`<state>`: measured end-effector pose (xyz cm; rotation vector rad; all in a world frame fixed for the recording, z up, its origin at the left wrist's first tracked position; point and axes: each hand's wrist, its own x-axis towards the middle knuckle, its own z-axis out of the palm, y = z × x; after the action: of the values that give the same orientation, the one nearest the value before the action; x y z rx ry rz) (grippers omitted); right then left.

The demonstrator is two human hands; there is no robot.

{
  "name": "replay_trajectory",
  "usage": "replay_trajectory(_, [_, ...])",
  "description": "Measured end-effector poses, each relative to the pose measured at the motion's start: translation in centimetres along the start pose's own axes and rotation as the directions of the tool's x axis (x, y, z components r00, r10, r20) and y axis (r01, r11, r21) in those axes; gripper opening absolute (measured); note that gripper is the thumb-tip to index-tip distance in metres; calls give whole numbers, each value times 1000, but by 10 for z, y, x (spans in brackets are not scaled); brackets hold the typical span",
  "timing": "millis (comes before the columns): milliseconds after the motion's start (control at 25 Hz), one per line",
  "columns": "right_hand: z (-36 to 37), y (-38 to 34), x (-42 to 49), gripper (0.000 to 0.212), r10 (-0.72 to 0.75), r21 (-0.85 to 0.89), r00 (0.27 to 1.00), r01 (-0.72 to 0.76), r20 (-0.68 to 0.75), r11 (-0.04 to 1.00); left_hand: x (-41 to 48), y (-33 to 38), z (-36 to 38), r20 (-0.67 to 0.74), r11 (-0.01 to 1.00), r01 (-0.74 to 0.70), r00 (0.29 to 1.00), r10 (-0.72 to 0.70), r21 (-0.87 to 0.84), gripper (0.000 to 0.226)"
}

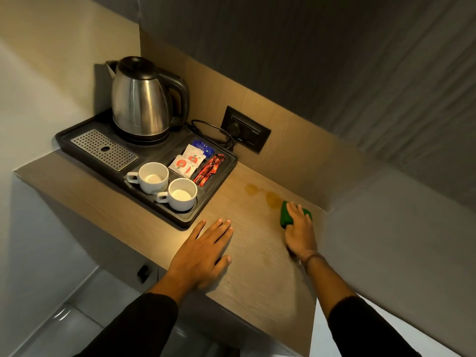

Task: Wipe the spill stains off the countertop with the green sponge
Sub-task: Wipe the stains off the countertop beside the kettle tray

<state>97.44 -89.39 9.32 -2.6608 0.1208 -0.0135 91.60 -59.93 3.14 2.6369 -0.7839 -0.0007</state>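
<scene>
Two yellowish spill stains mark the wooden countertop (247, 266): one stain (251, 188) near the tray's right corner, another stain (273, 198) just right of it. The green sponge (286, 215) lies on the counter touching the second stain's right edge. My right hand (300, 228) presses down on the sponge, fingers over its top and hiding much of it. Fingers spread, my left hand (203, 249) rests flat on the counter near the front edge, holding nothing.
A black tray (211, 202) at the left holds a steel kettle (141, 101), two white cups (152, 176) (181, 193), sachets and a drip grate. A wall socket (246, 128) with a plugged cord sits behind. The side wall (386, 228) bounds the counter on the right.
</scene>
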Motion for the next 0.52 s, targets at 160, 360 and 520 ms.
replay_trajectory(160, [12, 31, -47, 81, -219, -21, 970, 222, 104, 975, 0, 0, 0, -7, 1000, 0, 1000, 0, -13, 70])
replay_trajectory(360, [-5, 22, 9, 72, 25, 16, 999, -24, -20, 1000, 0, 0, -2, 15, 1000, 6, 1000, -6, -15, 70])
replay_trajectory(520, [16, -3, 2, 80, -146, 0, 986, 146, 76, 989, 0, 2, -3, 8, 1000, 6, 1000, -6, -29, 70])
